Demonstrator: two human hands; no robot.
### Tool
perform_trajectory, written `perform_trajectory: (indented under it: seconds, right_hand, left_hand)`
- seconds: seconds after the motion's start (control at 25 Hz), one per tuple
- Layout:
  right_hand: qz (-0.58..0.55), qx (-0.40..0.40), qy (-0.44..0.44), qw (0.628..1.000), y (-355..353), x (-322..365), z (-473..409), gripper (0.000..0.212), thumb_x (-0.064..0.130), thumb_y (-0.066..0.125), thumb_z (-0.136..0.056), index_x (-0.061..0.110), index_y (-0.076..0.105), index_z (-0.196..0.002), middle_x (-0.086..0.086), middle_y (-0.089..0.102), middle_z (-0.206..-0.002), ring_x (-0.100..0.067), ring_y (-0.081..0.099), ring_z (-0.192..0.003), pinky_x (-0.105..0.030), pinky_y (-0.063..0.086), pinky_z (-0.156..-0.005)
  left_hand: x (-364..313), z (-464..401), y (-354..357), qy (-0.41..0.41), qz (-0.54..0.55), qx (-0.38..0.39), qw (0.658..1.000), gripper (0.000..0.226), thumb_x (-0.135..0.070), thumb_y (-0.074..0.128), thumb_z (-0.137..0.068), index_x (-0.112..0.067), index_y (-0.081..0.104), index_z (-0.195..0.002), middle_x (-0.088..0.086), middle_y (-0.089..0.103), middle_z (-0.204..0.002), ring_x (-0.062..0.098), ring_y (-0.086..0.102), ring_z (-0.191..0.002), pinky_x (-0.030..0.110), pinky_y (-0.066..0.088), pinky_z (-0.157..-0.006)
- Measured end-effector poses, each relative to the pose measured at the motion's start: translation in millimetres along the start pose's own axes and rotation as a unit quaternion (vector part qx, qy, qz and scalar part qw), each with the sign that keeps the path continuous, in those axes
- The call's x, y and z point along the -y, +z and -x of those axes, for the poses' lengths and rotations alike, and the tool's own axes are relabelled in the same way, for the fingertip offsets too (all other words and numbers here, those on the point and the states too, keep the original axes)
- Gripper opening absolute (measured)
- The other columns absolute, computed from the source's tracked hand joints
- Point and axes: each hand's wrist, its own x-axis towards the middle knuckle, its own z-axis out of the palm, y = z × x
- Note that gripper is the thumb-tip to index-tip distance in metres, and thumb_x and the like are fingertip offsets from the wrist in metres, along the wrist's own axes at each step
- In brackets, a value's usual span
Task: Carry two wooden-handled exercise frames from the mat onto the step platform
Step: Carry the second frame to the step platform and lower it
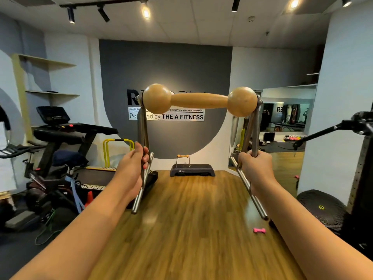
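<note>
I hold an exercise frame [198, 101] up in front of me, its wooden handle with two round knobs on top and steel legs below. My left hand [134, 164] grips the left steel leg. My right hand [255, 168] grips the right steel leg. Far ahead, a second wooden-handled frame [183, 160] stands upright on the dark step platform [191, 170] against the grey wall. The mat is not in view.
Wooden floor [191, 219] runs from me to the platform. A treadmill [76, 138] and exercise bike [50, 178] stand at the left. A pink dumbbell [259, 230] lies on the floor at right, near a dark balance dome [321, 209] and a black machine [361, 158].
</note>
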Motion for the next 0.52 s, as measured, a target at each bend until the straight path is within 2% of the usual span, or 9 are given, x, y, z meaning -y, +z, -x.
perform_trajectory:
  seconds: [0.16,0.36,0.52]
  right_hand:
    - [0.003,-0.007,-0.006,1.000,53.2,-47.8,-96.4,0.032,0.010,0.067,-0.088,0.016,0.051,-0.062,0.000,0.049,-0.057,-0.021,0.050,-0.059,-0.033,0.041,-0.059]
    - [0.019,-0.024,0.001,1.000,132.8,-109.7,-210.9,0.023,0.013,0.069,-0.088,0.011,0.057,-0.069,-0.009,0.056,-0.068,-0.025,0.055,-0.067,-0.037,0.048,-0.063]
    - [0.025,-0.039,0.009,0.999,206.0,-142.6,-313.2,0.027,0.009,0.070,-0.083,0.012,0.055,-0.061,-0.005,0.052,-0.061,-0.022,0.051,-0.062,-0.037,0.049,-0.061]
  left_hand:
    - [50.7,-102.4,12.7,-0.005,-0.006,0.015,1.000,0.039,-0.048,0.043,-0.107,-0.015,0.058,-0.093,-0.009,0.048,-0.061,0.005,0.040,-0.056,0.017,0.038,-0.051]
    - [115.5,-244.1,13.2,-0.014,0.002,0.025,1.000,0.039,-0.048,0.045,-0.105,-0.014,0.059,-0.092,-0.009,0.047,-0.061,0.006,0.040,-0.056,0.017,0.038,-0.049]
    - [156.9,-381.1,20.8,-0.027,0.002,0.032,0.999,0.039,-0.047,0.045,-0.105,-0.013,0.060,-0.094,-0.007,0.046,-0.062,0.008,0.039,-0.059,0.023,0.037,-0.058]
